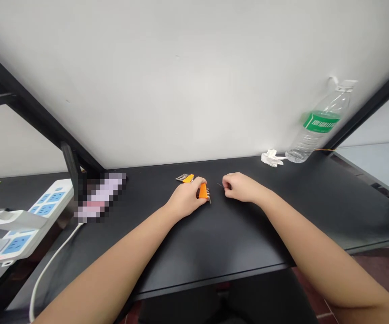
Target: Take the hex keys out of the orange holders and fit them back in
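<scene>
My left hand (186, 198) is closed around an orange holder (203, 191) with several metal hex keys in it. Their short ends poke out on the right side, while the long silver shafts (182, 177) extend beyond the hand toward the wall. A short way to the right, my right hand (239, 186) is pinched on a thin metal hex key (220, 185). Only its tip shows, pointing left toward the holder; the fingers hide the rest. The two hands are apart, just above or resting on the black table (214, 243).
A clear plastic bottle (321, 122) with a green label stands by the wall at right, beside a crumpled white tissue (272, 158). At left are a white power strip (54, 202) with plugs, a white cable (51, 265) and a blurred-out item (101, 198). Black frame bars rise on both sides.
</scene>
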`<action>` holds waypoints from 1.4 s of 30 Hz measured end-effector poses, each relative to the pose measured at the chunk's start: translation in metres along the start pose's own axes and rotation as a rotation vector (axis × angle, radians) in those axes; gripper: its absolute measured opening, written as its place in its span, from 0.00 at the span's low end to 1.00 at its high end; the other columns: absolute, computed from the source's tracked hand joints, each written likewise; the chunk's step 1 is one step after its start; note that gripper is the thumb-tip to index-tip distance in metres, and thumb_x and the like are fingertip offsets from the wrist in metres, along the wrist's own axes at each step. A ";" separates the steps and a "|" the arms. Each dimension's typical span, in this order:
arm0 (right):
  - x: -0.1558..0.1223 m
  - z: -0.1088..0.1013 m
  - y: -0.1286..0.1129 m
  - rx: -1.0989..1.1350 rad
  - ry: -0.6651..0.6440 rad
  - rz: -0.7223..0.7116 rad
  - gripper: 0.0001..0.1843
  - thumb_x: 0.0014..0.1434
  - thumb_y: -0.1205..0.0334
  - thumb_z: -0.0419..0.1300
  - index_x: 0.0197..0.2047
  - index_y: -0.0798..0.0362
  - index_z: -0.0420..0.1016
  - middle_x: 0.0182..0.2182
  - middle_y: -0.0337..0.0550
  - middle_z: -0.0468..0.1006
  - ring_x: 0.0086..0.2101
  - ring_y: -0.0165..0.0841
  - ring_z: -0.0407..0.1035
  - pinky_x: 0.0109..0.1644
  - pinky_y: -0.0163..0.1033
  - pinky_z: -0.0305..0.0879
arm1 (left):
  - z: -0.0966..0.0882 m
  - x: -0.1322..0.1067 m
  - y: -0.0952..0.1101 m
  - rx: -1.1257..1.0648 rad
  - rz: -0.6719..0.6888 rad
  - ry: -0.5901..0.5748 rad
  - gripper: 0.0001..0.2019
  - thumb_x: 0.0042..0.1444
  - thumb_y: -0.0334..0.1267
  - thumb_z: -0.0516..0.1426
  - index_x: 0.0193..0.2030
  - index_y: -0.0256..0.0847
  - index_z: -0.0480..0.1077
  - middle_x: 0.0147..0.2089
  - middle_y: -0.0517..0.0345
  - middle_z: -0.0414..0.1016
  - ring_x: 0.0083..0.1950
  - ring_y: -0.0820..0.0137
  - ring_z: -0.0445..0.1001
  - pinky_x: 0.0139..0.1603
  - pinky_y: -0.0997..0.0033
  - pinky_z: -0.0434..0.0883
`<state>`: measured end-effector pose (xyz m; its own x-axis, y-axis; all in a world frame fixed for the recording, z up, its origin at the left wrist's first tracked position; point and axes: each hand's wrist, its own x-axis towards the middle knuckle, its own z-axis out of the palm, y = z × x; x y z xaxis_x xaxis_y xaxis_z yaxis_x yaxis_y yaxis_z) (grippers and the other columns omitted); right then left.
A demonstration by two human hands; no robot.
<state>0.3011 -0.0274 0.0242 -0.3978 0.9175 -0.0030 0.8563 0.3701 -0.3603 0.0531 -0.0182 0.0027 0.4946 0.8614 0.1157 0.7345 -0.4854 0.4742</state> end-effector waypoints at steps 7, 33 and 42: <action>-0.003 0.006 -0.016 0.211 0.098 -0.257 0.06 0.57 0.73 0.57 0.35 0.52 0.71 0.32 0.37 0.73 0.30 0.28 0.64 0.37 0.34 0.59 | 0.000 -0.001 0.001 -0.012 0.031 0.016 0.21 0.53 0.40 0.62 0.54 0.46 0.68 0.40 0.60 0.79 0.39 0.63 0.79 0.41 0.66 0.73; -0.018 0.000 -0.029 -0.204 0.107 -0.285 0.12 0.67 0.72 0.54 0.35 0.56 0.77 0.39 0.44 0.72 0.27 0.27 0.58 0.32 0.37 0.53 | 0.002 -0.002 0.007 0.146 0.094 -0.005 0.20 0.54 0.43 0.63 0.52 0.45 0.67 0.36 0.59 0.78 0.35 0.63 0.77 0.35 0.66 0.67; -0.006 0.012 -0.029 0.311 0.247 -0.354 0.11 0.67 0.72 0.56 0.48 0.53 0.77 0.43 0.44 0.73 0.39 0.31 0.70 0.45 0.36 0.66 | 0.001 -0.002 0.011 0.104 0.157 0.082 0.12 0.54 0.41 0.63 0.43 0.43 0.68 0.37 0.57 0.77 0.40 0.62 0.75 0.39 0.65 0.69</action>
<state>0.2744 -0.0455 0.0238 -0.5232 0.7652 0.3750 0.5306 0.6369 -0.5594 0.0604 -0.0252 0.0068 0.5706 0.7811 0.2535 0.6975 -0.6239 0.3524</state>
